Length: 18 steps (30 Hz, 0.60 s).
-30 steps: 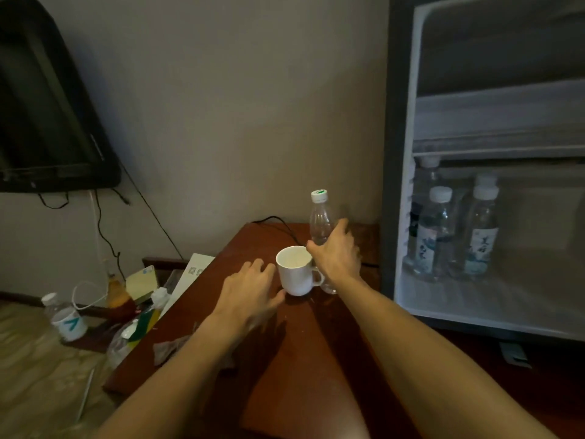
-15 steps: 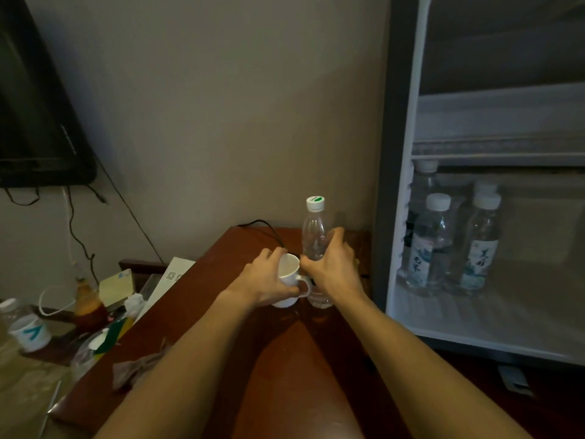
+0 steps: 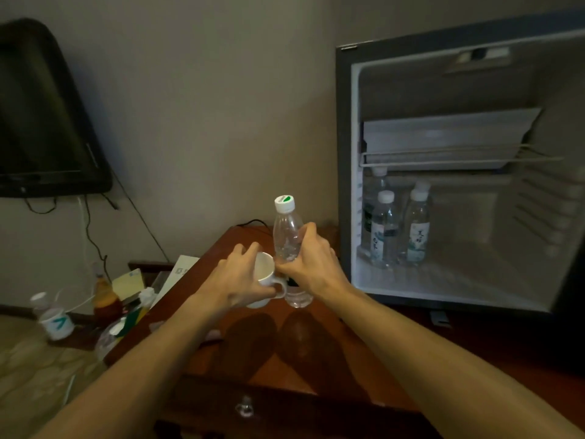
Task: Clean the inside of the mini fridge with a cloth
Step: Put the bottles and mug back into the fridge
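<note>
Fridge: open, just to my right, bottles inside.
Bottle: upright, my right hand wrapped round it.
Cup: my left hand grips it.
Cloth: not seen.

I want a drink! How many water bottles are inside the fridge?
3 bottles: one front left, one front right, and one behind at back left, under the shelf. More could hide behind them.

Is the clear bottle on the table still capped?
Capped. The bottle stands upright on the table with its white-and-green cap on, gripped by the right hand.
</note>
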Each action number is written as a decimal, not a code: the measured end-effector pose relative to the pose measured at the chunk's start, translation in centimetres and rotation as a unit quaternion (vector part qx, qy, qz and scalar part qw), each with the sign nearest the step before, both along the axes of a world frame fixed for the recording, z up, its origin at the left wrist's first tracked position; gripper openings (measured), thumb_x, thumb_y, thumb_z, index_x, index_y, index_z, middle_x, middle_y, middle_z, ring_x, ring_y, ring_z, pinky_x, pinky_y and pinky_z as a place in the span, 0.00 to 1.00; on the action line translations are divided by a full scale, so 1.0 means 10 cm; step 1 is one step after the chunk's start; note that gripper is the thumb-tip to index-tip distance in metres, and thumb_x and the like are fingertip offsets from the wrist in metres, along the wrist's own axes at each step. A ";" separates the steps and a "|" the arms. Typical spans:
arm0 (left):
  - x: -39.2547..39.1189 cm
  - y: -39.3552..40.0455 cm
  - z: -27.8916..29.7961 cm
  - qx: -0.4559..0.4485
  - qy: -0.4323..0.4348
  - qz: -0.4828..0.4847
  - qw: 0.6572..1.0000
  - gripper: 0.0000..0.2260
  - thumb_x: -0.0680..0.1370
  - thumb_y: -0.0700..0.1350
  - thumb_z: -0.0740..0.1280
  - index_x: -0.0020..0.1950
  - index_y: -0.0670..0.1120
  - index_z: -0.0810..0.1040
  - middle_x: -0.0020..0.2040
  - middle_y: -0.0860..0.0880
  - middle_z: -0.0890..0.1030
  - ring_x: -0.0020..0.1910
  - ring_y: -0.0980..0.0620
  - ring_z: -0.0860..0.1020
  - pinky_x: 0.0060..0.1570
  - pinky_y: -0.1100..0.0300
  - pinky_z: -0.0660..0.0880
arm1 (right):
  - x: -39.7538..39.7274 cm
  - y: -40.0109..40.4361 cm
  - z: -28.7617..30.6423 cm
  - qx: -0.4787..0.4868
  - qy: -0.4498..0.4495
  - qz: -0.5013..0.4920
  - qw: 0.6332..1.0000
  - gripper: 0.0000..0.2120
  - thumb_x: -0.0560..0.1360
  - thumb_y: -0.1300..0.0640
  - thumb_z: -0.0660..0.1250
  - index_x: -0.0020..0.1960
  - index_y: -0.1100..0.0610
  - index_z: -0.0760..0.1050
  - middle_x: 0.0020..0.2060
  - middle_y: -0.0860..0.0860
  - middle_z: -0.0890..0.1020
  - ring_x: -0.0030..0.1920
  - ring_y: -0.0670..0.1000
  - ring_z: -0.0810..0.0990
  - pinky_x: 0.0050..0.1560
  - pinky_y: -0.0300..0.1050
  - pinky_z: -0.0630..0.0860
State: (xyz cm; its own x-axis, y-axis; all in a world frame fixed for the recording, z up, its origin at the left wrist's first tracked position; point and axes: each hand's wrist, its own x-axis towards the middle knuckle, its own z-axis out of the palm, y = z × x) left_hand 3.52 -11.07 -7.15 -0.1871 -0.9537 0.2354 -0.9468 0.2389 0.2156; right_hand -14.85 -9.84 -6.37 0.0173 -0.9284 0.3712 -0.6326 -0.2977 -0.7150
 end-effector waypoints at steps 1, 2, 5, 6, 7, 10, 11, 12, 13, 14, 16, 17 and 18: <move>-0.02 0.11 0.03 -0.006 0.005 -0.004 1.000 0.34 0.60 0.71 0.72 0.58 0.58 0.65 0.51 0.52 0.70 0.49 0.47 0.75 0.46 0.50 0.79 | -0.04 0.11 0.05 -0.005 -0.002 -0.004 1.000 0.34 0.65 0.41 0.77 0.61 0.48 0.62 0.54 0.48 0.78 0.52 0.50 0.80 0.51 0.50 0.82; -0.05 0.22 0.06 -0.010 0.011 -0.009 1.000 0.34 0.60 0.71 0.72 0.58 0.58 0.65 0.51 0.53 0.70 0.49 0.47 0.75 0.46 0.50 0.79 | -0.11 0.23 0.10 -0.012 -0.003 -0.011 1.000 0.33 0.65 0.41 0.77 0.60 0.49 0.62 0.53 0.48 0.78 0.51 0.49 0.80 0.49 0.49 0.82; -0.29 0.48 0.17 -0.010 0.010 -0.030 0.999 0.34 0.61 0.70 0.73 0.60 0.57 0.65 0.53 0.51 0.71 0.50 0.46 0.74 0.46 0.50 0.77 | -0.37 0.54 0.20 -0.032 -0.007 -0.036 0.999 0.32 0.64 0.41 0.76 0.59 0.50 0.63 0.51 0.48 0.79 0.48 0.49 0.81 0.48 0.50 0.82; -0.40 0.55 0.21 -0.010 0.008 -0.036 0.999 0.36 0.62 0.70 0.73 0.62 0.56 0.66 0.54 0.50 0.71 0.51 0.46 0.74 0.47 0.50 0.76 | -0.48 0.61 0.22 -0.036 -0.007 -0.047 0.998 0.32 0.63 0.41 0.76 0.59 0.50 0.64 0.50 0.48 0.80 0.48 0.49 0.81 0.47 0.51 0.82; -0.52 0.61 0.24 -0.009 0.007 -0.043 0.999 0.37 0.62 0.69 0.74 0.64 0.55 0.66 0.55 0.49 0.71 0.52 0.45 0.74 0.47 0.51 0.74 | -0.61 0.69 0.24 -0.038 -0.007 -0.062 0.997 0.32 0.63 0.41 0.75 0.58 0.51 0.64 0.50 0.49 0.80 0.48 0.50 0.81 0.47 0.51 0.82; -0.95 0.73 0.30 -0.013 0.012 -0.077 0.997 0.38 0.64 0.68 0.74 0.67 0.54 0.66 0.58 0.48 0.71 0.55 0.43 0.74 0.48 0.51 0.71 | -1.05 0.81 0.25 -0.038 -0.010 -0.116 0.992 0.31 0.63 0.41 0.75 0.58 0.51 0.64 0.50 0.49 0.79 0.48 0.51 0.81 0.48 0.53 0.82; -1.10 0.76 0.31 -0.015 0.013 -0.090 0.996 0.38 0.64 0.68 0.73 0.67 0.53 0.66 0.58 0.47 0.72 0.56 0.42 0.74 0.49 0.50 0.72 | -1.22 0.83 0.25 -0.031 -0.011 -0.137 0.990 0.32 0.63 0.41 0.75 0.58 0.51 0.64 0.49 0.49 0.79 0.48 0.51 0.81 0.48 0.53 0.82; -1.25 0.76 0.31 -0.015 0.014 -0.100 0.995 0.38 0.64 0.69 0.73 0.67 0.53 0.66 0.58 0.47 0.72 0.56 0.41 0.75 0.50 0.49 0.73 | -1.39 0.83 0.22 -0.026 -0.012 -0.156 0.987 0.33 0.63 0.41 0.75 0.59 0.51 0.64 0.49 0.49 0.79 0.48 0.51 0.81 0.48 0.53 0.83; -1.41 0.76 0.31 -0.014 0.014 -0.109 0.994 0.39 0.64 0.69 0.73 0.68 0.53 0.66 0.58 0.47 0.72 0.56 0.40 0.75 0.51 0.48 0.74 | -1.55 0.82 0.19 -0.017 -0.012 -0.178 0.984 0.34 0.62 0.39 0.75 0.59 0.51 0.63 0.50 0.50 0.80 0.48 0.52 0.82 0.49 0.54 0.83; -1.56 0.75 0.30 -0.011 0.013 -0.118 0.993 0.40 0.64 0.69 0.73 0.69 0.52 0.66 0.59 0.46 0.72 0.57 0.39 0.75 0.52 0.48 0.74 | -1.72 0.79 0.14 -0.009 -0.011 -0.198 0.980 0.35 0.61 0.38 0.74 0.60 0.51 0.63 0.51 0.51 0.80 0.49 0.54 0.82 0.49 0.55 0.82; -1.86 0.70 0.27 -0.004 0.009 -0.137 0.990 0.41 0.64 0.69 0.73 0.71 0.52 0.65 0.61 0.45 0.72 0.59 0.38 0.75 0.54 0.47 0.74 | -2.04 0.70 0.01 0.012 -0.009 -0.238 0.971 0.38 0.57 0.33 0.71 0.60 0.52 0.65 0.52 0.52 0.81 0.50 0.55 0.82 0.50 0.56 0.82; -2.00 0.67 0.25 0.002 0.009 -0.145 0.989 0.41 0.65 0.69 0.73 0.71 0.52 0.64 0.62 0.45 0.72 0.60 0.38 0.75 0.55 0.46 0.75 | -2.20 0.64 -0.04 0.019 -0.015 -0.255 0.967 0.39 0.55 0.31 0.69 0.58 0.53 0.68 0.51 0.51 0.82 0.49 0.53 0.82 0.49 0.54 0.83; -2.14 0.63 0.22 0.012 0.010 -0.151 0.988 0.42 0.65 0.69 0.74 0.71 0.52 0.64 0.63 0.45 0.71 0.60 0.38 0.75 0.56 0.45 0.75 | -2.34 0.58 -0.08 0.026 -0.028 -0.267 0.963 0.38 0.55 0.30 0.69 0.57 0.52 0.71 0.49 0.50 0.82 0.47 0.51 0.83 0.47 0.52 0.83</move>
